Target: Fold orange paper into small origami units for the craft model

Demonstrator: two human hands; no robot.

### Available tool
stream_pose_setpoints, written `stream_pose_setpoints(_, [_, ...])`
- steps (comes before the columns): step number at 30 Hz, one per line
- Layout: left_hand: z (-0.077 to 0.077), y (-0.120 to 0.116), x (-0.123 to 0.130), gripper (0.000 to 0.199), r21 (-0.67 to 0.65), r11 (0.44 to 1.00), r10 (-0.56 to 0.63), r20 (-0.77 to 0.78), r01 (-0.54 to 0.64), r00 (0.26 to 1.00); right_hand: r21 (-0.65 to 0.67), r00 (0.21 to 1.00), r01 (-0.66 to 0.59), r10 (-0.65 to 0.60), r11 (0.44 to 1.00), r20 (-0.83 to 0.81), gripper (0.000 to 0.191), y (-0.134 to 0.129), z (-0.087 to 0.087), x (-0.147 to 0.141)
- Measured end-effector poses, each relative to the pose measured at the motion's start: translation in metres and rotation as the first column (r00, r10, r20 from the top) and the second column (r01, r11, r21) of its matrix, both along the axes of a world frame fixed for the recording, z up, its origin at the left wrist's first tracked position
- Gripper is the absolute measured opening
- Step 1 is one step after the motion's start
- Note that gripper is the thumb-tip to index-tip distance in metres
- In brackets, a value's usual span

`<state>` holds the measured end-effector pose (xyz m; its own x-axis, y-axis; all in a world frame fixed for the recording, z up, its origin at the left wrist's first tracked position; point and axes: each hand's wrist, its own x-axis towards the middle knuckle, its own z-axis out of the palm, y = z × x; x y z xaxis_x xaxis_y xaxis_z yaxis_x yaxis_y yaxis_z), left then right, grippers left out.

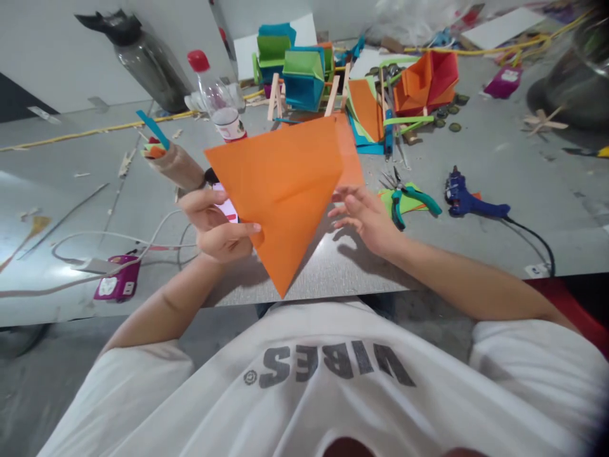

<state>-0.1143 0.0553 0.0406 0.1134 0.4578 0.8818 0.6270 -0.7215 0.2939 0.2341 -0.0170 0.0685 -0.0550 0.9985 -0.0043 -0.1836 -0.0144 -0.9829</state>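
A sheet of orange paper (280,197), folded diagonally, is raised over the near edge of the table. Its pointed corner hangs toward my shirt, and a lighter orange strip shows beyond the fold at the upper right. My left hand (216,225) pinches the left edge, thumb on top and the other fingers partly hidden underneath. Beside the right edge is my right hand (364,216), fingers apart and slightly curled. I cannot tell whether its fingertips touch the paper. Partly hidden behind my left hand lies a phone-like item with a pale screen (225,202).
Teal-handled pliers (397,200) and a blue glue gun (476,202) lie at right. Folded-paper models (304,76) on wooden sticks stand behind. A plastic bottle (221,101), a cardboard tube (178,166), a dark flask (152,66) and white cables (118,238) occupy the left.
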Motion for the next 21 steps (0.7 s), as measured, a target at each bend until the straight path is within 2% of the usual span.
stream_pose_setpoints(1, [-0.011, -0.001, 0.004, 0.084, 0.047, 0.998, -0.037, 0.026, 0.035, 0.999, -0.077, 0.995, -0.079, 0.075, 0.994, -0.059, 0.063, 0.006, 0.000, -0.004])
stream_pose_setpoints(2, [-0.018, -0.002, 0.008, 0.082, 0.070, 0.994, -0.084, 0.025, 0.082, 0.996, -0.113, 0.990, -0.109, 0.097, 0.988, -0.103, 0.064, 0.012, -0.001, -0.007])
stream_pose_setpoints(3, [-0.023, -0.005, 0.013, 0.081, 0.036, 0.993, -0.114, 0.009, 0.114, 0.993, -0.126, 0.988, -0.111, 0.095, 0.986, -0.125, 0.064, 0.017, -0.003, -0.008])
stream_pose_setpoints(5, [-0.024, -0.011, 0.022, 0.079, -0.113, 0.985, -0.129, 0.050, 0.134, 0.990, -0.086, 0.992, -0.024, 0.013, 0.996, -0.125, 0.059, 0.024, -0.008, -0.006])
stream_pose_setpoints(7, [-0.019, -0.018, 0.028, 0.075, -0.316, 0.935, -0.096, 0.217, 0.163, 0.971, -0.026, 0.992, 0.079, -0.081, 0.997, -0.096, 0.052, 0.027, -0.012, -0.002])
stream_pose_setpoints(8, [-0.015, -0.021, 0.031, 0.072, -0.396, 0.887, -0.104, 0.326, 0.236, 0.940, 0.014, 0.989, 0.129, -0.128, 0.991, -0.080, 0.050, 0.027, -0.013, -0.001])
stream_pose_setpoints(10, [-0.008, -0.025, 0.034, 0.072, -0.449, 0.758, -0.197, 0.533, 0.473, 0.822, 0.125, 0.976, 0.219, -0.214, 0.968, -0.049, 0.049, 0.027, -0.012, 0.002])
stream_pose_setpoints(12, [0.000, -0.027, 0.038, 0.094, -0.423, 0.596, -0.321, 0.654, 0.683, 0.685, 0.259, 0.964, 0.262, -0.266, 0.930, -0.019, 0.051, 0.026, -0.008, 0.001])
stream_pose_setpoints(13, [0.004, -0.028, 0.039, 0.105, -0.415, 0.530, -0.360, 0.679, 0.740, 0.639, 0.328, 0.959, 0.270, -0.284, 0.905, -0.007, 0.053, 0.025, -0.006, 0.000])
stream_pose_setpoints(14, [0.008, -0.028, 0.041, 0.111, -0.417, 0.487, -0.384, 0.687, 0.767, 0.617, 0.390, 0.954, 0.272, -0.299, 0.880, 0.009, 0.053, 0.024, -0.004, -0.002])
stream_pose_setpoints(15, [0.013, -0.028, 0.043, 0.112, -0.422, 0.470, -0.401, 0.680, 0.775, 0.614, 0.447, 0.949, 0.272, -0.315, 0.852, 0.025, 0.053, 0.023, -0.002, -0.003])
stream_pose_setpoints(16, [0.019, -0.028, 0.045, 0.109, -0.419, 0.481, -0.417, 0.663, 0.770, 0.621, 0.506, 0.939, 0.280, -0.343, 0.816, 0.033, 0.052, 0.022, 0.000, -0.004])
stream_pose_setpoints(17, [0.026, -0.028, 0.047, 0.102, -0.397, 0.519, -0.438, 0.637, 0.757, 0.634, 0.566, 0.924, 0.298, -0.382, 0.769, 0.032, 0.050, 0.020, 0.003, -0.003])
stream_pose_setpoints(19, [0.043, -0.027, 0.048, 0.078, -0.290, 0.644, -0.490, 0.554, 0.708, 0.673, 0.670, 0.888, 0.340, -0.459, 0.660, 0.001, 0.046, 0.017, 0.007, 0.003])
stream_pose_setpoints(21, [0.063, -0.028, 0.044, 0.047, -0.133, 0.749, -0.549, 0.425, 0.649, 0.720, 0.710, 0.902, 0.261, -0.427, 0.655, 0.062, 0.047, 0.012, 0.012, 0.017])
